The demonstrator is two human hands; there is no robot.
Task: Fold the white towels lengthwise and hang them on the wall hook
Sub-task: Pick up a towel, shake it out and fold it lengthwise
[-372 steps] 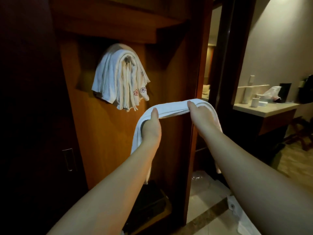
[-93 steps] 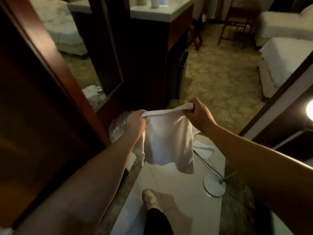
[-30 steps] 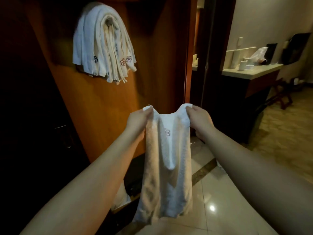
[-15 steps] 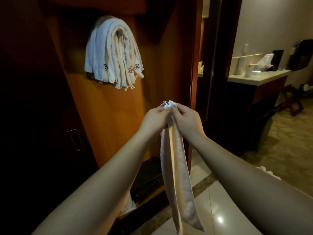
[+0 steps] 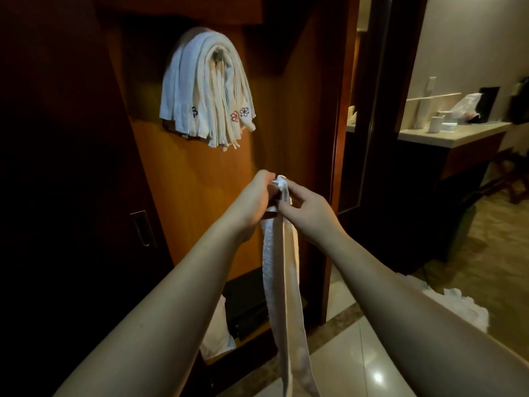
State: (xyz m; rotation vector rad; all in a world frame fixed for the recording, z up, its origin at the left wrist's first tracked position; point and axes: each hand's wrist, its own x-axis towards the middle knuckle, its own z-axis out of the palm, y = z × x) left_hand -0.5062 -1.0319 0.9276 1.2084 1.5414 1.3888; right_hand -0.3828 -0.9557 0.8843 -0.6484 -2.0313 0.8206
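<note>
A white towel hangs down in front of me as a narrow strip folded lengthwise. My left hand grips its top corners from the left. My right hand pinches the same top end from the right, so both hands meet there. Up and to the left, a thick bundle of several folded white towels with small flower marks is draped over the wall hook on the wooden panel. The hook is almost wholly covered by them.
A dark door with a recessed handle stands at left. A black box sits on the low shelf under the panel. More white cloth lies on the tiled floor at right. A counter with cups is beyond the doorway.
One second ago the towel was held spread between my hands; they came together, folding it lengthwise. Since half a second ago the hands have stayed joined at its top.
</note>
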